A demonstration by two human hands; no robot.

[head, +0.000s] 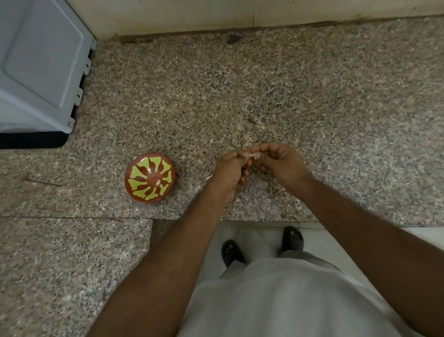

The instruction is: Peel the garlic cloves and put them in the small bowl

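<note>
**Both hands pinching one clove above the counter**

Nearest you, your pale shirt [266,311] fills the lower frame, and beyond it your dark sandals [291,238] stand on a light floor [255,238]. Your forearms reach out over the speckled granite counter [316,94]. Your left hand [229,169] and right hand [278,161] meet fingertip to fingertip just above it, both pinching a small pale clove [253,155] between thumb and fingers; the other fingers are curled under. How much skin is on the clove is too small to tell. Left of your left hand, near but apart, the bowl [150,177] sits on the counter, red-brown with yellow-green marks, one pale piece [157,183] lying inside. Farther back at the left stands a grey appliance [24,64], and the wall [255,0] closes the counter's far edge.
</note>
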